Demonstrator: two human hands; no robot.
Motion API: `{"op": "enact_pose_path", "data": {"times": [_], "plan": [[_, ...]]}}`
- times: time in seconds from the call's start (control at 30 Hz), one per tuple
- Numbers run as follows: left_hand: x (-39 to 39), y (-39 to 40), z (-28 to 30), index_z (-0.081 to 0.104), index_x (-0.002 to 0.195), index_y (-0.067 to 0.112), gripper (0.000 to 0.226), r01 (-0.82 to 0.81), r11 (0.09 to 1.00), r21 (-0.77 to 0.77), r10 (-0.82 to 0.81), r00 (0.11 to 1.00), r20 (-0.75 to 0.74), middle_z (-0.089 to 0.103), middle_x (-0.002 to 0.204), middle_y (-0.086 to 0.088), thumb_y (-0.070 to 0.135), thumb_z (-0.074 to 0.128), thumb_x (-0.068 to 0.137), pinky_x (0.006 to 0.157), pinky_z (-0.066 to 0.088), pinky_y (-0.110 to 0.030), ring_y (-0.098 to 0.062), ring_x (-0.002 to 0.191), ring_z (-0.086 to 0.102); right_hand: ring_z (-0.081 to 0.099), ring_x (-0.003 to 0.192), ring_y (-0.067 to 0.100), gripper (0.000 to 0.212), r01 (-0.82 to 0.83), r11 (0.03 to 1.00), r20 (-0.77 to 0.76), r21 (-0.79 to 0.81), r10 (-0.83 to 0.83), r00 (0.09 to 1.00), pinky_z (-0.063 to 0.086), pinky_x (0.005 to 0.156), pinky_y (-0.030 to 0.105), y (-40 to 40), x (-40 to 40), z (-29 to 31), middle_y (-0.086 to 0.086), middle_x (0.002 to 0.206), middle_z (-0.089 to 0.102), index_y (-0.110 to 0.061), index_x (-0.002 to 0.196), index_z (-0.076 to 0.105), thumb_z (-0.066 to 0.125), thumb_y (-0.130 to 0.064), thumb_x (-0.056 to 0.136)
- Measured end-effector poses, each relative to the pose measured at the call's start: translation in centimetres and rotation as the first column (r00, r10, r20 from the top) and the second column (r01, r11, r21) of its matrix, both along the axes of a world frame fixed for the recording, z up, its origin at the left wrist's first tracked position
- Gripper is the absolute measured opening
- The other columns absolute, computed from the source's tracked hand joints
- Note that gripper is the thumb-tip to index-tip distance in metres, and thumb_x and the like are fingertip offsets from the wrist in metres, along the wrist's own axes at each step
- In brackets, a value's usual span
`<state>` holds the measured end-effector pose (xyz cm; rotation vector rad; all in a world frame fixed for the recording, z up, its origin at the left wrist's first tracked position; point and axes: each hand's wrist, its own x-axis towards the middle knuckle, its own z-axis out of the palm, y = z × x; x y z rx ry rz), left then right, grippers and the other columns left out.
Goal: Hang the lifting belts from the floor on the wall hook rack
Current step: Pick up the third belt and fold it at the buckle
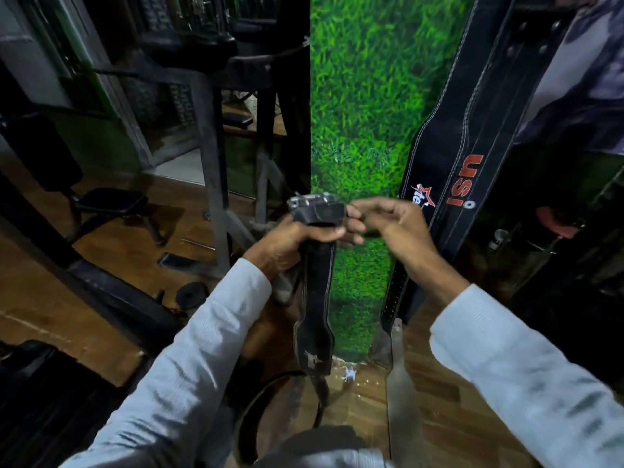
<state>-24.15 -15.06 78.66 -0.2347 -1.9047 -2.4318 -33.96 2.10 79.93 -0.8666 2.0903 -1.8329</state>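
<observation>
My left hand (297, 239) grips a black lifting belt (315, 319) just below its metal buckle (312, 202), and the belt hangs down from the hand toward the floor. My right hand (391, 228) is beside the buckle with its fingers curled; whether it pinches a strap end I cannot tell. A second black belt (456, 157) with orange "usi" lettering hangs down the wall on the right, its top out of frame. The hook rack is not visible.
The green grass-print wall panel (364, 96) stands straight ahead. Dark gym machine frames (209, 157) and a padded seat (111, 201) fill the left. A grey belt (401, 383) and a dark curved strap (256, 410) lie on the wooden floor below.
</observation>
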Motion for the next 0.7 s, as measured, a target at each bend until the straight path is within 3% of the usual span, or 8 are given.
{"op": "enact_pose_path", "data": {"times": [0.07,0.13,0.2,0.3,0.43,0.5,0.6,0.7], "plan": [[0.1,0.5,0.2,0.060,0.124,-0.003,0.036,0.082,0.994,-0.078,-0.081,0.997,0.018,0.072,0.114,-0.021,-0.017,0.049,0.092,0.098,0.055,-0.042,-0.036,0.108,0.070,0.073,0.101,0.007,0.021,-0.019,0.999,-0.081,-0.031,0.016,0.997,0.053,0.082,0.016,-0.3,-0.1,3.1,-0.001,0.109,0.079,-0.010,0.115,0.077,0.064,-0.020,0.101],[0.1,1.0,0.7,0.055,0.128,-0.010,0.038,0.143,0.967,-0.210,-0.140,0.990,0.027,0.067,0.122,-0.028,-0.019,0.054,0.091,0.103,0.052,-0.046,-0.042,0.115,0.067,0.072,0.110,0.008,0.036,-0.095,0.990,-0.120,0.105,0.108,0.987,0.052,0.093,0.019,-0.9,0.2,5.3,-0.001,0.116,0.078,-0.012,0.119,0.076,0.054,-0.038,0.106],[-0.2,1.5,1.4,0.053,0.126,-0.013,0.042,0.093,0.936,-0.338,-0.099,0.995,0.000,0.066,0.123,-0.029,-0.017,0.065,0.086,0.106,0.052,-0.047,-0.038,0.116,0.067,0.075,0.104,0.013,0.047,-0.164,0.959,-0.116,0.230,0.195,0.974,0.052,0.095,0.025,-1.4,1.0,6.6,0.005,0.109,0.080,-0.013,0.114,0.078,0.047,-0.047,0.106],[-0.5,1.3,1.9,0.060,0.108,0.011,0.047,-0.183,0.896,-0.405,0.150,0.982,-0.112,0.068,0.103,-0.010,-0.017,0.077,0.074,0.091,0.055,-0.022,-0.003,0.093,0.068,0.077,0.094,0.020,0.040,-0.232,0.968,-0.156,0.096,0.244,0.957,0.054,0.086,0.026,-1.0,2.3,7.0,0.011,0.102,0.081,-0.008,0.111,0.078,0.052,-0.036,0.107],[-0.3,0.7,1.6,0.061,0.109,0.019,0.055,-0.229,0.888,-0.399,0.181,0.971,-0.156,0.072,0.103,0.005,-0.017,0.080,0.071,0.092,0.055,-0.026,-0.007,0.095,0.064,0.076,0.102,0.029,0.031,-0.261,0.964,-0.229,-0.055,0.242,0.943,0.056,0.094,0.037,0.1,2.3,7.1,0.010,0.106,0.080,-0.001,0.109,0.078,0.057,-0.023,0.105],[-0.7,0.9,1.8,0.061,0.101,0.022,0.057,-0.263,0.881,-0.393,0.215,0.963,-0.162,0.074,0.088,0.017,-0.022,0.078,0.069,0.085,0.056,-0.020,0.001,0.086,0.066,0.074,0.107,0.019,0.027,-0.198,0.980,-0.354,0.028,0.195,0.915,0.056,0.096,0.035,0.2,2.1,6.8,0.002,0.111,0.079,-0.007,0.114,0.078,0.062,-0.026,0.103],[-1.5,1.1,1.9,0.060,0.098,0.014,0.053,-0.272,0.879,-0.391,0.225,0.961,-0.163,0.072,0.086,0.012,-0.024,0.078,0.067,0.081,0.055,-0.018,0.002,0.082,0.064,0.062,0.110,0.014,0.024,0.046,0.963,-0.663,0.264,0.147,0.734,0.049,0.097,0.037,-0.1,1.6,5.9,-0.007,0.109,0.070,-0.025,0.117,0.074,0.069,-0.035,0.096],[-1.7,0.9,1.9,0.059,0.110,-0.008,0.048,-0.233,0.878,-0.417,0.170,0.968,-0.184,0.065,0.103,-0.012,-0.019,0.080,0.068,0.084,0.055,-0.020,-0.005,0.091,0.062,0.065,0.097,0.011,0.014,0.003,0.943,-0.596,0.334,0.209,0.775,0.054,0.090,0.040,-0.5,1.1,6.5,-0.009,0.100,0.070,-0.025,0.109,0.070,0.069,-0.029,0.096]]}}
